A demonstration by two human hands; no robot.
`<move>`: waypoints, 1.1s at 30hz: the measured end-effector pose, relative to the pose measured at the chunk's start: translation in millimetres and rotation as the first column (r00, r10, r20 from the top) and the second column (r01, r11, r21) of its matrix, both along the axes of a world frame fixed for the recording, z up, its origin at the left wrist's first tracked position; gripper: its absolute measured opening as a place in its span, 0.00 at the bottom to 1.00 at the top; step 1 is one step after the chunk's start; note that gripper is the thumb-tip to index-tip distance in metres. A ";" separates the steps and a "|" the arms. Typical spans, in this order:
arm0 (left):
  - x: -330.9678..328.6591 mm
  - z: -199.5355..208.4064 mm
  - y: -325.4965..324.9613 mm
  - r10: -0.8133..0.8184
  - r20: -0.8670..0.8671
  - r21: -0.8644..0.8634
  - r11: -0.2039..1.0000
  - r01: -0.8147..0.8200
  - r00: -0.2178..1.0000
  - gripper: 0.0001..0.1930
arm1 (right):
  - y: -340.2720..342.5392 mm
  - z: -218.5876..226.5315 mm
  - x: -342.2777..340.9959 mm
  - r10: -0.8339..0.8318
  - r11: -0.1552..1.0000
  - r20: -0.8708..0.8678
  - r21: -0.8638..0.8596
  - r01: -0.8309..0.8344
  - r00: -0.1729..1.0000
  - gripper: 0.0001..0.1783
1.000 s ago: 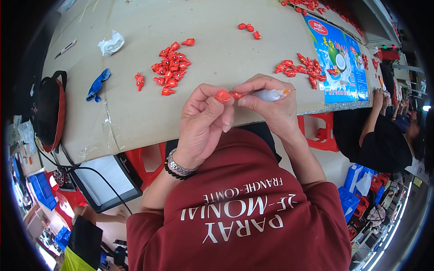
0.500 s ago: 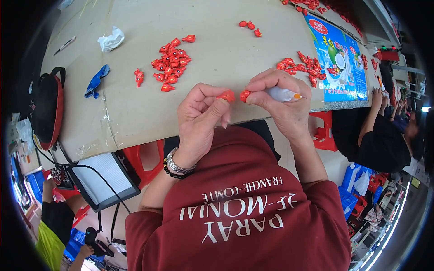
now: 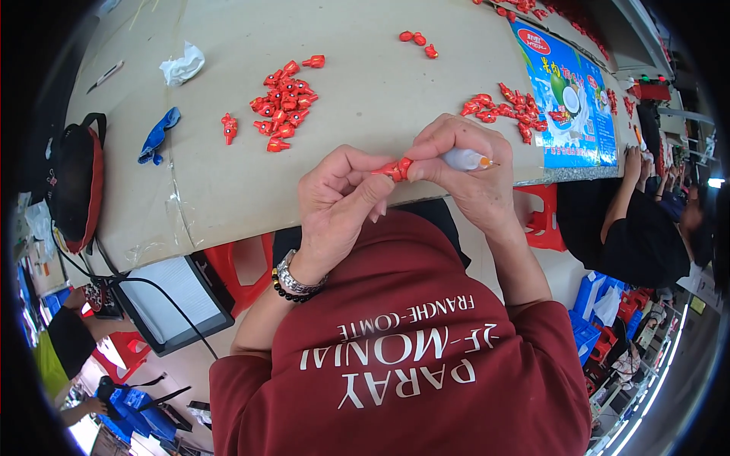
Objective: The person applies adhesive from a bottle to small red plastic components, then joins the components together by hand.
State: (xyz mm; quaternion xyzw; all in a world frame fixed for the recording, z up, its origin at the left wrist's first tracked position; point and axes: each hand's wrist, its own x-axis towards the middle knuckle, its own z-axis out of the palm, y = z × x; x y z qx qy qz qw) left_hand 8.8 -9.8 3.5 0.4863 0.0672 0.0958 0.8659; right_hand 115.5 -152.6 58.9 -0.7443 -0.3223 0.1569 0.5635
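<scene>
Over the table's near edge, my left hand [image 3: 340,186] pinches a small red plastic piece [image 3: 388,170] between thumb and forefinger. A second small red piece [image 3: 404,165] sits in the pinch of my right hand [image 3: 470,169], and the two pieces meet end to end. Tucked in that same right hand is a translucent glue bottle [image 3: 462,159] with an orange collar and a thin needle tip, pointing right. Beyond my left hand lies a pile of red figure-like parts [image 3: 283,105]. Another group of red parts [image 3: 506,110] rests past my right hand.
On the table [image 3: 228,182] lie a crumpled tissue [image 3: 182,64], a blue wrapper [image 3: 160,135], a pen [image 3: 105,77] and a blue printed sheet [image 3: 570,95]. A black-and-red bag [image 3: 80,182] stands at the left edge. A co-worker's arm [image 3: 627,182] reaches in at right.
My two hands have drawn together, bringing the red pieces from apart into contact. The glue bottle has shifted slightly left with my right hand.
</scene>
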 end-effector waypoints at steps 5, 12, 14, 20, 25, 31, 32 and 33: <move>-1.7 -0.3 -1.0 0.005 0.022 0.034 0.999 -0.006 1.000 0.07 | -1.8 -11.6 -4.1 -0.001 0.996 -0.209 0.083 0.019 0.978 0.08; -3.9 -2.3 -5.6 0.051 0.008 0.014 0.999 -0.051 0.999 0.06 | 1.9 -30.9 -17.6 -0.093 0.978 -0.297 0.151 0.142 0.950 0.08; -3.1 -4.1 -7.0 0.052 0.013 -0.002 0.999 -0.052 0.999 0.05 | 1.8 -35.1 -19.2 -0.099 0.973 -0.340 0.163 0.162 0.935 0.08; 12.8 -7.1 -5.1 0.091 0.020 0.063 0.994 -0.092 0.996 0.04 | 4.9 -41.7 -8.7 -0.120 0.962 -0.298 0.199 0.185 0.947 0.08; 9.4 -5.3 8.3 0.115 -0.085 0.086 0.990 -0.108 0.990 0.04 | 19.5 -48.0 -7.9 -0.110 0.962 -0.308 0.206 0.179 0.945 0.07; 4.1 -20.2 0.4 0.035 -0.136 0.165 0.986 -0.012 0.990 0.07 | 7.6 -66.4 -16.7 -0.209 0.944 -0.304 0.186 0.273 0.929 0.06; 2.3 -25.7 -1.1 0.045 -0.063 0.133 0.990 -0.037 0.997 0.07 | 7.6 -66.8 -21.1 -0.221 0.943 -0.304 0.177 0.283 0.927 0.07; 2.6 -28.0 -2.9 0.068 -0.016 0.164 0.984 -0.064 0.998 0.07 | 7.1 -67.1 -22.2 -0.195 0.940 -0.303 0.213 0.266 0.933 0.07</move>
